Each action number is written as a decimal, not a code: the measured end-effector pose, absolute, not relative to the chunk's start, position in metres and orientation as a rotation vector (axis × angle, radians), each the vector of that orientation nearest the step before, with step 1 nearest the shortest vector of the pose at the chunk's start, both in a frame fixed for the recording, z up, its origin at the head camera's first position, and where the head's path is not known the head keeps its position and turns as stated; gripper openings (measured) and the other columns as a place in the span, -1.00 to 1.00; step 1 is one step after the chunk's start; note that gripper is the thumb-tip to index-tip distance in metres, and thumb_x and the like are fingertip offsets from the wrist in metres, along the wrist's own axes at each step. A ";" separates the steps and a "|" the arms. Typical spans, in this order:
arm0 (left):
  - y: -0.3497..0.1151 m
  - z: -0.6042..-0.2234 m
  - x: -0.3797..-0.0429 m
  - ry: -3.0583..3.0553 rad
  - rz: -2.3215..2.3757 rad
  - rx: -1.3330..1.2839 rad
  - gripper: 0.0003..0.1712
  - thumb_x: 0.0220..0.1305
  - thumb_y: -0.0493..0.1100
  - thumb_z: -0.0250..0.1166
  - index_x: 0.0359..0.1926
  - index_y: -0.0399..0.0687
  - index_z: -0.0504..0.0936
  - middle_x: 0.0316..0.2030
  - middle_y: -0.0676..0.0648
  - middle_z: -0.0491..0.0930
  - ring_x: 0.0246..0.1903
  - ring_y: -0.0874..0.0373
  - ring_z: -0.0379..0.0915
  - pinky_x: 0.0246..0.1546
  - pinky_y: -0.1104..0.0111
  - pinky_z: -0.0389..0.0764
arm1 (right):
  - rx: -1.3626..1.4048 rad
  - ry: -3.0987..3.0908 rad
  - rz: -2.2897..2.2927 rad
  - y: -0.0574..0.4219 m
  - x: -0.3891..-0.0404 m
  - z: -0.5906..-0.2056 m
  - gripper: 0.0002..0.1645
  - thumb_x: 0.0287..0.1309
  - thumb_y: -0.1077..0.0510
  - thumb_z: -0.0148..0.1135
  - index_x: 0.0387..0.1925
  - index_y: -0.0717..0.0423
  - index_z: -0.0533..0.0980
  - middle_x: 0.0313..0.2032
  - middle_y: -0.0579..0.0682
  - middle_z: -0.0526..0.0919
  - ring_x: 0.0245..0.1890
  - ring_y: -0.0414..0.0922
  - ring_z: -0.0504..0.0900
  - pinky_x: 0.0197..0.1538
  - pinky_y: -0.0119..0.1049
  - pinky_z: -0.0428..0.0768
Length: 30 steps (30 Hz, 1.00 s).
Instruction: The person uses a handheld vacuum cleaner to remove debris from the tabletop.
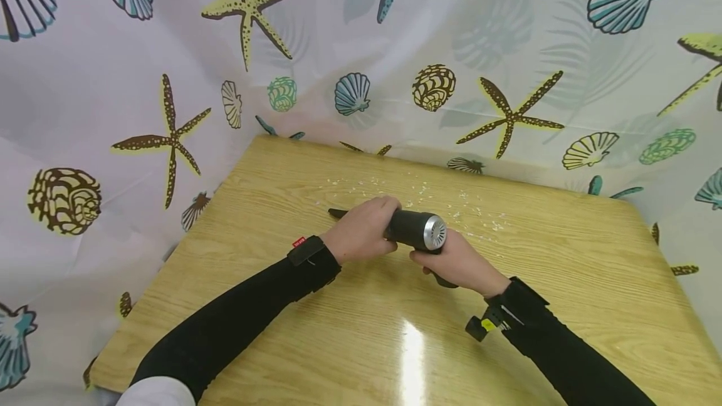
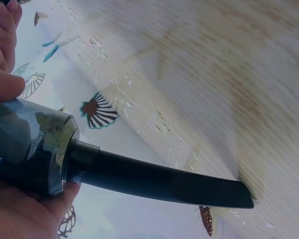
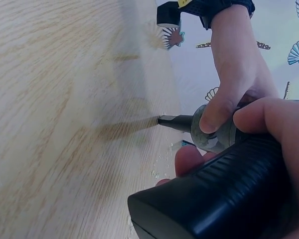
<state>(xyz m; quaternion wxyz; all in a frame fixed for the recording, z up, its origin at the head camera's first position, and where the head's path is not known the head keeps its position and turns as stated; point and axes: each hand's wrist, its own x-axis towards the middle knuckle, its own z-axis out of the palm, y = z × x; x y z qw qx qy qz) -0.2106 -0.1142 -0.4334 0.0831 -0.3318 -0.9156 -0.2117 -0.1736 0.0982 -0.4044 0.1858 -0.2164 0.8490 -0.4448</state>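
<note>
A black and silver handheld vacuum cleaner (image 1: 407, 227) is held above the wooden table by both hands. My left hand (image 1: 363, 229) grips its front body, around the clear dust cup (image 2: 55, 137). Curled fingers of my right hand (image 1: 461, 262) hold the black handle (image 3: 214, 191). From the front sticks a long black crevice nozzle (image 2: 159, 178), its slanted tip at or very close to the tabletop; contact is hard to tell. Small white scraps (image 2: 128, 80) lie scattered on the table beyond the hands. Some pale matter shows inside the dust cup.
The wood-grain table (image 1: 271, 343) meets a hanging curtain (image 1: 338, 42) printed with shells and starfish at its back and sides. Dark straps with small devices sit on both wrists; a little black camera (image 1: 476, 328) juts from the right one.
</note>
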 end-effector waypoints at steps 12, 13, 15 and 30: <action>-0.114 -0.434 -0.209 -2.785 -0.610 -0.964 -0.43 -0.14 -0.12 0.45 -0.08 -0.10 0.40 -0.23 0.04 0.44 -0.28 0.24 0.31 -0.20 0.28 0.50 | -0.599 2.388 -1.273 0.098 -0.172 -0.405 -0.34 0.14 0.24 0.26 0.25 0.26 0.26 -0.49 0.16 0.57 -0.54 -0.01 0.58 -0.39 -0.14 0.53; -0.114 -0.434 -0.209 -2.784 -0.610 -0.964 -0.43 -0.14 -0.12 0.44 -0.09 -0.09 0.40 -0.23 0.04 0.44 -0.29 0.24 0.32 -0.21 0.28 0.51 | -0.600 2.392 -1.267 0.096 -0.170 -0.401 -0.34 0.14 0.25 0.25 0.25 0.27 0.26 -0.49 0.14 0.57 -0.55 -0.04 0.58 -0.39 -0.16 0.53; -0.114 -0.434 -0.209 -2.780 -0.612 -0.967 -0.44 -0.14 -0.12 0.44 -0.09 -0.10 0.40 -0.24 0.03 0.44 -0.29 0.24 0.32 -0.21 0.28 0.51 | -0.598 2.396 -1.261 0.095 -0.167 -0.397 -0.34 0.14 0.25 0.25 0.25 0.28 0.26 -0.48 0.13 0.57 -0.55 -0.06 0.58 -0.38 -0.17 0.53; -0.114 -0.435 -0.212 -2.754 -0.586 -0.987 -0.43 -0.12 -0.12 0.42 -0.06 -0.12 0.40 -0.20 0.01 0.47 -0.27 0.23 0.34 -0.20 0.29 0.51 | -0.593 2.403 -1.268 0.096 -0.172 -0.403 -0.34 0.14 0.23 0.26 0.25 0.26 0.27 -0.47 0.19 0.57 -0.54 -0.01 0.58 -0.39 -0.15 0.52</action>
